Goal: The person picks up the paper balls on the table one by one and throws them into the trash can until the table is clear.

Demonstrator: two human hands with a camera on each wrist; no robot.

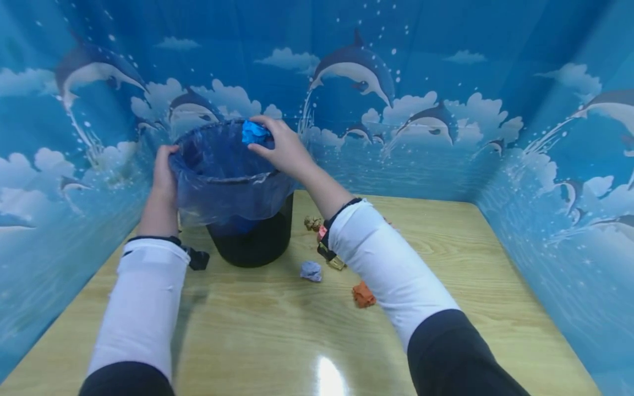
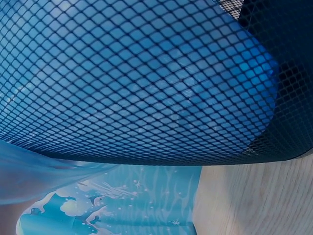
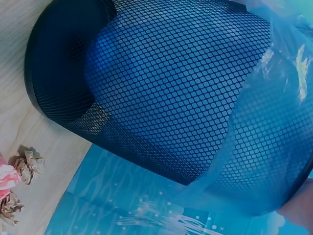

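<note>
A black mesh wastebasket point(image 1: 250, 242) stands upright at the back left of the table, lined with a translucent blue plastic bag point(image 1: 230, 198) folded over its rim. My left hand point(image 1: 165, 173) grips the left side of the lined rim. Over the right side of the opening, my right hand point(image 1: 287, 151) pinches a crumpled blue paper ball point(image 1: 255, 133) between thumb and fingers. Through the mesh in the left wrist view, the bag point(image 2: 186, 93) hangs inside the basket. In the right wrist view only a bit of my right hand point(image 3: 299, 205) shows, beside the basket's rim.
Right of the basket on the wooden table point(image 1: 257, 330) lie a lavender paper ball point(image 1: 311, 271), an orange one point(image 1: 364, 295) and a brown one point(image 1: 312, 223). Pink crumpled paper point(image 3: 7, 177) lies near the brown pieces. A blue dolphin-print curtain point(image 1: 426, 165) surrounds the table.
</note>
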